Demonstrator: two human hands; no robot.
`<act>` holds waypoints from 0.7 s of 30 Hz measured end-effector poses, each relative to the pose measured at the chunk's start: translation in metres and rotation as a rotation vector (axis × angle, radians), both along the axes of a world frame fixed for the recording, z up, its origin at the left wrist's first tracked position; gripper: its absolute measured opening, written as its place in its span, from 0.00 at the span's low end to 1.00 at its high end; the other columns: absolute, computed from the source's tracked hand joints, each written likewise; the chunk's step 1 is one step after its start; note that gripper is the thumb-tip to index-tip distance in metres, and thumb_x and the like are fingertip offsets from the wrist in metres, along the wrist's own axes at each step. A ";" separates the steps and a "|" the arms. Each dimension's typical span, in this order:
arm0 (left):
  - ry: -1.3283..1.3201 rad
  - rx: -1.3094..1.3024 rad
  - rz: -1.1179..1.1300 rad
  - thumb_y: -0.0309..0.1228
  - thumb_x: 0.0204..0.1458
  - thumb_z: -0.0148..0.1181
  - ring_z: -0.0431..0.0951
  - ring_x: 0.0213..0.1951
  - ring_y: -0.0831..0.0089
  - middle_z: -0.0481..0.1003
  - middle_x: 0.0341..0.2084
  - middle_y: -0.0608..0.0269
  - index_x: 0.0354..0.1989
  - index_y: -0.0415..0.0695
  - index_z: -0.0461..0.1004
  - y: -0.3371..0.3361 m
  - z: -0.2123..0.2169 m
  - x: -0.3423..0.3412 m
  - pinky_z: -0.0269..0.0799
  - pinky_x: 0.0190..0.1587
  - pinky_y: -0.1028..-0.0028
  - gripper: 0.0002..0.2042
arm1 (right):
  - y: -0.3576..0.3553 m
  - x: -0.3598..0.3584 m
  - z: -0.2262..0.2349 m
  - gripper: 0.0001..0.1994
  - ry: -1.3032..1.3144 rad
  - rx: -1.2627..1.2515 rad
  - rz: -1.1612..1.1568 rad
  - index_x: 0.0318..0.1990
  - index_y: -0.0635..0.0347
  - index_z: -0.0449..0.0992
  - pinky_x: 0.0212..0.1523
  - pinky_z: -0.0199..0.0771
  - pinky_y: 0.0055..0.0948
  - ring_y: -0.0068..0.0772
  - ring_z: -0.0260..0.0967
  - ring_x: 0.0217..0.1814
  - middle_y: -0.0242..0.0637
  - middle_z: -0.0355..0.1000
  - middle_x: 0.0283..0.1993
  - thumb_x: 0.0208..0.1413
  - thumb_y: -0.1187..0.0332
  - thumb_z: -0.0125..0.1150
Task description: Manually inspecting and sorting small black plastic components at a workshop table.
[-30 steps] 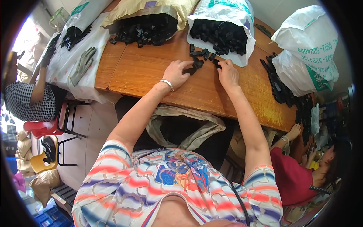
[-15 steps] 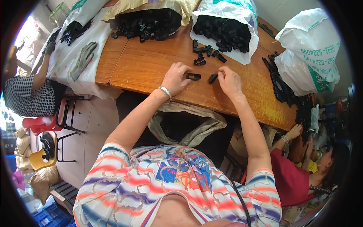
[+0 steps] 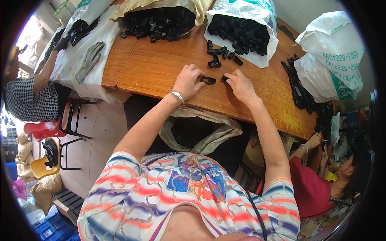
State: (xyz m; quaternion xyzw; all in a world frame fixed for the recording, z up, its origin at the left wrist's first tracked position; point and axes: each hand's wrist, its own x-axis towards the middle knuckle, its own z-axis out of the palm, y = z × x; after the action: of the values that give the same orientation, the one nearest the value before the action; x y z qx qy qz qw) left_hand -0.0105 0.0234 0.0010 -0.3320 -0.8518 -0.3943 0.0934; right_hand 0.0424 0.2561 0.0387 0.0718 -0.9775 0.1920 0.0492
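Above the wooden table [image 3: 161, 80], my left hand [image 3: 187, 83] grips a small black rectangular plastic frame [image 3: 208, 80] between thumb and fingers. A short gap to its right separates it from a small black plastic piece [image 3: 225, 78], pinched in the fingertips of my right hand [image 3: 241, 86]; the fingers cover most of that piece. Just beyond both hands lies a loose black plastic frame [image 3: 214, 61], with several black pieces [image 3: 223, 52] behind it.
A tan sack [image 3: 161, 5] and a white sack [image 3: 272, 44], both full of black parts, lie open at the back. An open cloth bag [image 3: 217, 142] hangs below the table edge. Co-workers sit at left and right. Long black parts [image 3: 297, 90] lie near a white bag [image 3: 327, 52].
My right hand has moved slightly left and turned the black piece, which its fingers now cover more. The frame in my left hand has shifted slightly right and up.
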 end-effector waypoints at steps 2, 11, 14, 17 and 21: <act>0.000 0.002 0.002 0.27 0.43 0.68 0.70 0.44 0.58 0.72 0.38 0.58 0.38 0.41 0.76 0.000 0.001 0.000 0.69 0.50 0.65 0.13 | -0.006 0.001 0.003 0.10 0.055 -0.005 -0.047 0.44 0.57 0.78 0.44 0.73 0.43 0.50 0.72 0.45 0.43 0.72 0.43 0.55 0.68 0.61; -0.011 0.006 -0.008 0.27 0.43 0.68 0.70 0.43 0.58 0.72 0.36 0.58 0.37 0.42 0.77 0.001 -0.001 -0.003 0.69 0.49 0.65 0.12 | -0.033 0.006 0.001 0.11 0.227 -0.266 0.080 0.40 0.60 0.78 0.38 0.74 0.38 0.47 0.74 0.38 0.41 0.73 0.38 0.47 0.74 0.67; -0.017 0.013 -0.008 0.27 0.43 0.68 0.70 0.43 0.58 0.72 0.35 0.58 0.37 0.42 0.77 0.001 -0.002 -0.003 0.69 0.48 0.64 0.12 | -0.048 0.000 -0.005 0.12 0.282 -0.242 0.117 0.40 0.59 0.78 0.36 0.75 0.37 0.46 0.74 0.36 0.40 0.72 0.37 0.46 0.74 0.67; -0.037 0.010 -0.007 0.26 0.42 0.68 0.70 0.44 0.57 0.73 0.36 0.57 0.36 0.42 0.78 0.004 0.001 -0.003 0.69 0.49 0.64 0.11 | -0.046 -0.005 -0.011 0.12 0.299 -0.196 0.142 0.41 0.59 0.79 0.36 0.75 0.37 0.46 0.74 0.36 0.40 0.72 0.37 0.46 0.74 0.66; -0.074 -0.008 -0.007 0.26 0.41 0.68 0.71 0.45 0.56 0.74 0.36 0.56 0.35 0.42 0.79 0.002 0.005 -0.002 0.69 0.50 0.63 0.11 | -0.057 0.002 -0.003 0.13 0.284 -0.037 0.156 0.42 0.60 0.79 0.36 0.75 0.36 0.45 0.73 0.36 0.39 0.70 0.36 0.47 0.74 0.65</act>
State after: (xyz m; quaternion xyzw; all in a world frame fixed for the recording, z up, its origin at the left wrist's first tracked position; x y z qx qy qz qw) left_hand -0.0122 0.0253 0.0061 -0.3204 -0.8551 -0.4033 0.0593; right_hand 0.0445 0.1987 0.0355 0.1730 -0.9485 0.2011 0.1732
